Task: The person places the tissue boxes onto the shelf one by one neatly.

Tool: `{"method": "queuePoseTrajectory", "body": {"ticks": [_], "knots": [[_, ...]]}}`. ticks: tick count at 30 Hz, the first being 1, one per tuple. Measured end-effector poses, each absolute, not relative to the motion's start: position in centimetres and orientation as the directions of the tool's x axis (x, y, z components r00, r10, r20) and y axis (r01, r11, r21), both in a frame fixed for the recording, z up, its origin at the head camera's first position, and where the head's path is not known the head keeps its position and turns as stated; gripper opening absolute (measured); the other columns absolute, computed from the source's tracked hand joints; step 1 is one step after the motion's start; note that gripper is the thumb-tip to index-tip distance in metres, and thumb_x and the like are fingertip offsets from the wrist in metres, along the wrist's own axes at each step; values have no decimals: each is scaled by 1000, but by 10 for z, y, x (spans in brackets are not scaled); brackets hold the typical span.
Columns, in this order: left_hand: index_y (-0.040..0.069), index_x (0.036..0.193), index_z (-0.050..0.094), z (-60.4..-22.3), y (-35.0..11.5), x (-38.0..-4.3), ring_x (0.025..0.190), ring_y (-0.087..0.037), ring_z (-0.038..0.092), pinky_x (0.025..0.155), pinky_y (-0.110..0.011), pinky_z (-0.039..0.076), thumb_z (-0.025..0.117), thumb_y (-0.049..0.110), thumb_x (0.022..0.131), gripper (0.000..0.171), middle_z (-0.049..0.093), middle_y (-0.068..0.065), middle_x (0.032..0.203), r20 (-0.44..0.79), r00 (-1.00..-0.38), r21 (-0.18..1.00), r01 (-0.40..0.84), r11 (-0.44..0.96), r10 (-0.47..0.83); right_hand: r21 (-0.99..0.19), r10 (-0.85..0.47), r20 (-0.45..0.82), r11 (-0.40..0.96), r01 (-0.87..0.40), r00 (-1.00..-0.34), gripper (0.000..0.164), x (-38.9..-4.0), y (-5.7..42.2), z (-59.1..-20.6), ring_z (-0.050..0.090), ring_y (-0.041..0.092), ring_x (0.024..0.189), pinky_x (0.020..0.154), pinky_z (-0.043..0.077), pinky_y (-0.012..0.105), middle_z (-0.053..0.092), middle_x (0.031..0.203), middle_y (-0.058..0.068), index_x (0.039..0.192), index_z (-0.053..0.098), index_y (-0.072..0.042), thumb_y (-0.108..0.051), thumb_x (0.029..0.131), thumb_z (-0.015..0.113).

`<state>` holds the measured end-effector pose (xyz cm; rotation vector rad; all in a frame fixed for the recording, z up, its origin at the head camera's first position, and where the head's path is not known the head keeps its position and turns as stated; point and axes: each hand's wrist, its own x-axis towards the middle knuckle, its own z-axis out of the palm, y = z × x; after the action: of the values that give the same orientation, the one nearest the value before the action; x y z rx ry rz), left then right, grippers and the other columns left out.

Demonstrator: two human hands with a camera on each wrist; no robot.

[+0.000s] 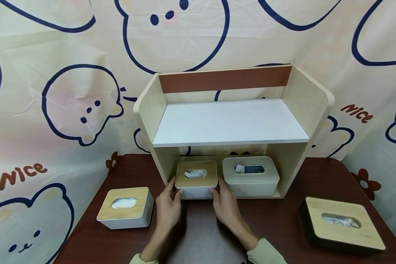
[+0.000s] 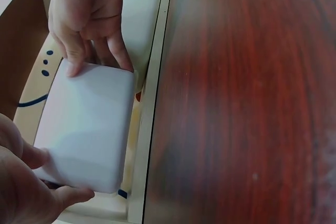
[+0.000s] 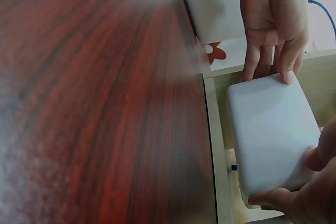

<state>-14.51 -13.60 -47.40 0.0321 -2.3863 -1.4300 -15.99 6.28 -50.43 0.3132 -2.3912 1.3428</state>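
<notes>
A small tissue box (image 1: 197, 191) with a white body and a wood-look lid sits at the left of the shelf's lower compartment, at its front edge. My left hand (image 1: 168, 209) grips its left end and my right hand (image 1: 225, 206) its right end, thumbs on the front face. Both wrist views show the box's plain white front (image 2: 86, 124) between the two hands. To its right stands a larger cream tissue box (image 1: 250, 185) with an oval slot showing something white and dark blue inside.
The two-tier shelf (image 1: 231, 123) has a white upper board and a brown back strip. On the dark wooden table (image 1: 204, 238), another white tissue box with a wooden lid (image 1: 125, 209) lies left, and a black one with a wooden lid (image 1: 343, 216) lies right. A printed cloth hangs behind.
</notes>
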Motion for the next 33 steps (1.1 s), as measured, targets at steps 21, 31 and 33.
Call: {"method": "queuePoseTrajectory", "body": {"ticks": [21,31,33], "knots": [[-3,151,58,-486,-133,-154,82,-16,62,97,-48,55,71,-2,99,54,66,-24,144,337,-917,820,175,545,-212,-867,48,230,464,-182,-972,56,-160,56,-493,54,13,68,72,51,35,72,117,23,156,48,5,-14,106,66],[-1,153,58,-485,-134,-153,47,2,23,80,-36,52,70,1,101,54,69,-29,138,322,-922,820,159,550,-214,-893,37,156,432,-125,-987,61,-162,55,-494,44,7,51,55,41,26,48,66,-3,162,42,2,-15,108,64],[-1,153,57,-484,-134,-153,46,2,24,82,-35,52,70,1,101,54,67,-27,142,325,-923,817,162,553,-209,-892,36,161,433,-130,-986,61,-162,55,-494,45,8,53,56,42,27,53,71,1,162,41,2,-16,108,64]]}}
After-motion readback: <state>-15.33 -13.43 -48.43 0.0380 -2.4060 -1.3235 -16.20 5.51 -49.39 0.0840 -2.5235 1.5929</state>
